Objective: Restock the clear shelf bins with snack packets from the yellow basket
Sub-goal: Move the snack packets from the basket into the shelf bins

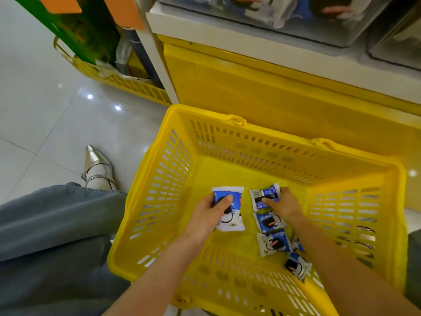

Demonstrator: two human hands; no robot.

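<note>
Both my hands are down inside the yellow basket (159, 179) on the floor. My left hand (209, 213) grips a blue-and-white snack packet (234, 201), thumb across its front. My right hand (284, 206) pinches another blue-and-white packet (262, 195) by its right end. Several more packets lie on the basket floor under my right forearm, such as one (268, 222) just below the held packet and one (296, 265) near the front wall. Clear shelf bins (307, 21) holding the same packets stand on the white shelf at the top.
The shelf unit has a yellow front panel (262, 92) right behind the basket. A second yellow basket (127, 80) with a green box stands to the left. My grey trouser leg (57, 224) and silver shoe (95, 165) are left of the basket on the tiled floor.
</note>
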